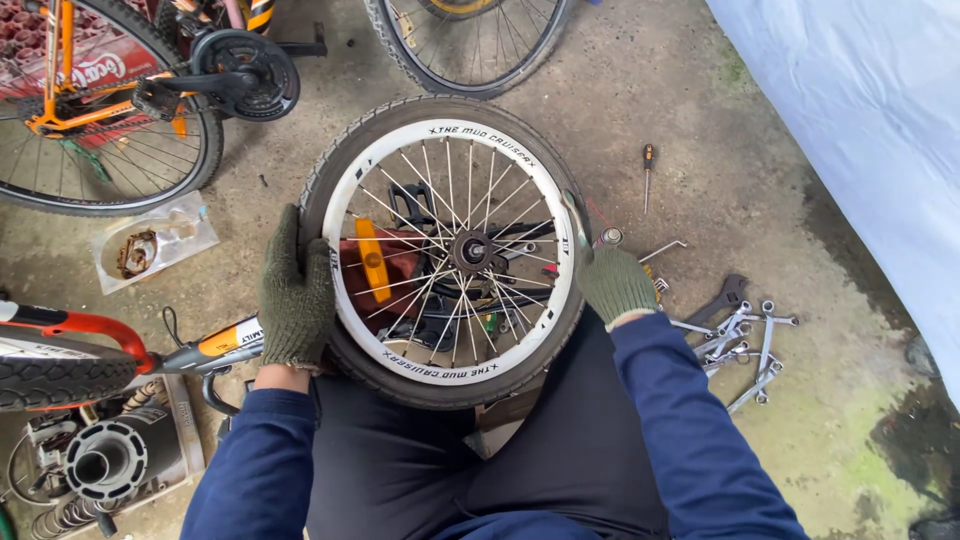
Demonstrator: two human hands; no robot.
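A small bicycle wheel (452, 250) with a white rim, thin spokes, an orange reflector and a black tyre lies flat across my lap. My left hand (296, 295), in a dark green knit glove, presses on the tyre's left side. My right hand (612, 282), gloved the same way, grips the tyre's right edge and holds a slim metal lever (577, 222) against the rim. The hub (473, 250) sits at the wheel's middle.
Several wrenches (742, 335) lie on the concrete at right, with a screwdriver (648, 172) farther back. An orange bicycle (110, 95) stands at far left, another wheel (470, 40) at the top. A bike frame and parts tray (95, 440) crowd the near left. White sheet (880, 140) at right.
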